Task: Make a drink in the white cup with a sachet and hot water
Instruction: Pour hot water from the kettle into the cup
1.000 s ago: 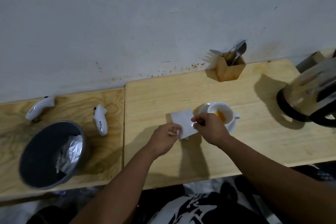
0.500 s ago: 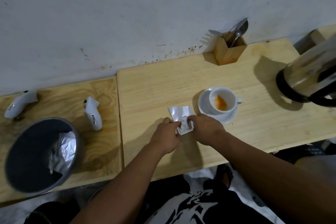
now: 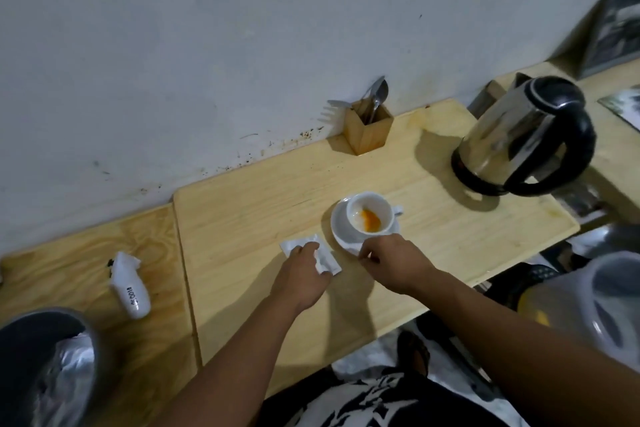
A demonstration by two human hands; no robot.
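The white cup [image 3: 360, 206] stands on a white saucer [image 3: 338, 227] mid-table, with a patch of orange powder in its bottom. A white sachet [image 3: 327, 258] lies flat on the wood just left of the saucer. My left hand [image 3: 303, 276] rests over the sachet's middle, fingers closed on it. My right hand [image 3: 393, 262] is off the sachet, at the saucer's near rim, fingers loosely curled with nothing visible in them. A steel kettle [image 3: 512, 140] with a black handle sits at the back right.
A wooden holder [image 3: 369, 133] with spoons and a fork stands against the wall. At the lower left is a grey bin [image 3: 24, 350] with foil inside. A white handheld device [image 3: 131, 288] lies on the left board. A clear plastic jug [image 3: 595, 308] is at the lower right.
My right hand has let go of the sachet and moved right to the saucer's front rim. My left hand keeps the sachet on the table. The view has swung right, showing the whole kettle.
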